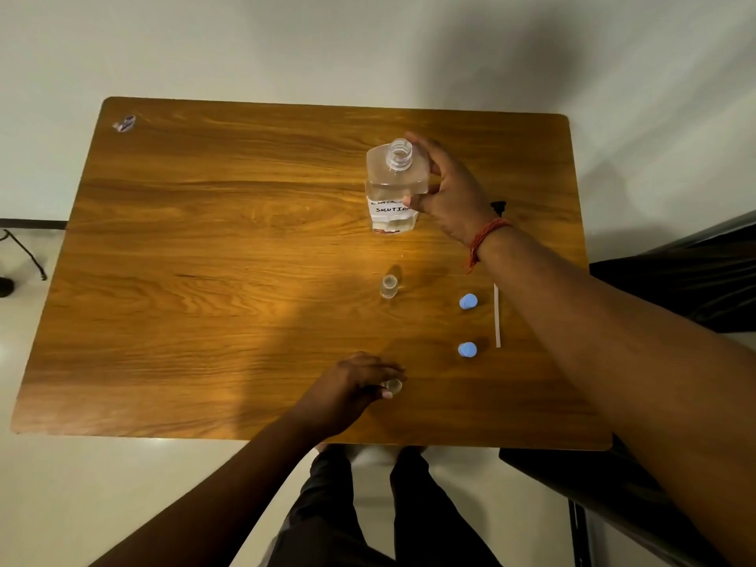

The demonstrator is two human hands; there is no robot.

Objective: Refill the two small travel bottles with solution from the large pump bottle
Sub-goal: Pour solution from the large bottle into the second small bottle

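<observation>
The large clear bottle [394, 186] stands on the wooden table [204, 280], its neck uncapped and a white handwritten label on its front. My right hand [446, 190] grips it from the right side. One small clear travel bottle [388, 286] stands open in the middle of the table, untouched. My left hand [347, 392] holds the second small travel bottle [393, 387] near the front edge, fingers curled round it. Two blue caps [468, 301] [467, 349] sit to the right of the small bottles.
The pump's white tube [497, 317] lies on the table under my right forearm, with its black head [498, 207] showing behind my wrist. A sticker [124, 123] marks the far left corner. A dark chair [675, 280] stands at the table's right.
</observation>
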